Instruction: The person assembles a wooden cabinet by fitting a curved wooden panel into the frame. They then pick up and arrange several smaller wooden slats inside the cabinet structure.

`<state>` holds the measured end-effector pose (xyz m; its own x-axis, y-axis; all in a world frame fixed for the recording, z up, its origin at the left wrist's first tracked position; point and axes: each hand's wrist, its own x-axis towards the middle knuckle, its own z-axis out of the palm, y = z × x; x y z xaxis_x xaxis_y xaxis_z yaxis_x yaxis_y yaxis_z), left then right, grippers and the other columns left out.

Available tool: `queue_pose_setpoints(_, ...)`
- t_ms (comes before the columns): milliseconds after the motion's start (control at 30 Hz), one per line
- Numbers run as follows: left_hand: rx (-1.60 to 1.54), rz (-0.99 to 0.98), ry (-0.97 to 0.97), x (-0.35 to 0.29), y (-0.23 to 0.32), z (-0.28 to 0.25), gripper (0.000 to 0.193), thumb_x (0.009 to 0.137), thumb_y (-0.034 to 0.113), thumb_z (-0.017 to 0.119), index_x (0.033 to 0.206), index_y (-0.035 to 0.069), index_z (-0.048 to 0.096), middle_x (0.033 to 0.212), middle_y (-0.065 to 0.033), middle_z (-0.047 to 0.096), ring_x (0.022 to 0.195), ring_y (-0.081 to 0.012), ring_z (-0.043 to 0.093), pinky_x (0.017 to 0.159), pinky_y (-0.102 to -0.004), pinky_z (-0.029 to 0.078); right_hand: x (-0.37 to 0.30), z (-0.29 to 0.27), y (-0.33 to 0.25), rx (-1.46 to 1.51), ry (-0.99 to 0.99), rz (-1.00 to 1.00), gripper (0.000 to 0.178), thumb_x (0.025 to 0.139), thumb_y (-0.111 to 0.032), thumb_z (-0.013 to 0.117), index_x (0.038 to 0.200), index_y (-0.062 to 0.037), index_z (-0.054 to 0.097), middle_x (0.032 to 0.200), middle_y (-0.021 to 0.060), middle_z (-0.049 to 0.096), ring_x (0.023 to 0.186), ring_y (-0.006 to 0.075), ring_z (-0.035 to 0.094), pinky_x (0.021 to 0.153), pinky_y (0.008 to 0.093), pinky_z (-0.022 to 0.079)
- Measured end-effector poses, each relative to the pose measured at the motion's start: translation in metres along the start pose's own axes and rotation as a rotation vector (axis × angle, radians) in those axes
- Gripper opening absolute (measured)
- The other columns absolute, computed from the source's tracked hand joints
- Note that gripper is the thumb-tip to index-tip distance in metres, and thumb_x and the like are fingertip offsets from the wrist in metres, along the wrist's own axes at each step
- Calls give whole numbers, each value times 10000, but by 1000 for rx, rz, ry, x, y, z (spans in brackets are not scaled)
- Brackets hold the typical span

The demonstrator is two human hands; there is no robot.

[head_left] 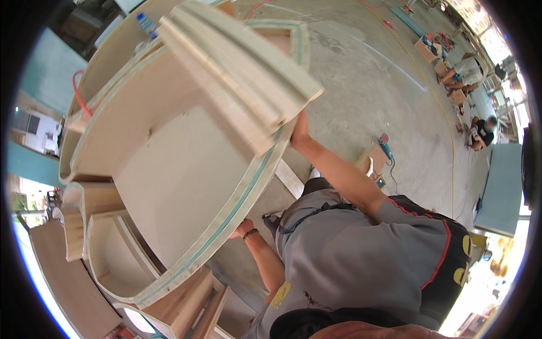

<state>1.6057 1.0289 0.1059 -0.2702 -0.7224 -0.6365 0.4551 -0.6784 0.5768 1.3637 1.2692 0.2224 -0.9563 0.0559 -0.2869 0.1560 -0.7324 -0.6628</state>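
A large, curved wooden furniture frame (255, 179) fills the left and middle of the view, pale beige with a green line along its rim. My left hand (243, 228) is closed on the rim's near edge, the fingertips partly hidden under it; a dark bracelet circles that wrist. Farther along the same rim, my right hand (299, 134) grips from the outer side, its fingers mostly hidden behind the wood. Just above the right hand, a long moulded wooden piece (237, 73) with stepped grooves lies across the frame's upper end.
More curved wooden sections (169, 305) stand at the lower left. A blue bottle (147, 26) is at the far left. On the concrete floor (361, 85) lie a corded power tool (386, 148) and a yellow hose (446, 116). Other people (470, 72) sit at the far right.
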Motion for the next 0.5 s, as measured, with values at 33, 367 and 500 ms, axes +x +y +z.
queue_pose_setpoints(33,-23,-37,-49,15,-21,-7,684,867,564,310,1363,130,493,1427,-102,452,1325,-340,394,1083,-560,312,12,-19,-10,-73,58,-7,620,972,-524,334,1388,-72,414,1377,102,480,1209,236,507,1042,381,405)
queue_pose_setpoints(367,30,-255,-177,-55,-168,58,686,862,539,318,1390,121,445,1441,-93,440,1296,-351,432,1070,-545,329,28,-190,-129,-590,33,445,619,984,-511,363,1418,-75,423,1519,93,331,1386,251,311,1139,368,218)
queue_pose_setpoints(500,408,-359,-212,-73,-237,56,683,872,538,326,1403,118,420,1441,-103,437,1293,-352,435,1070,-543,326,12,-308,-217,-764,148,439,528,962,-439,458,1334,-71,530,1443,106,435,1337,259,380,1108,391,273)
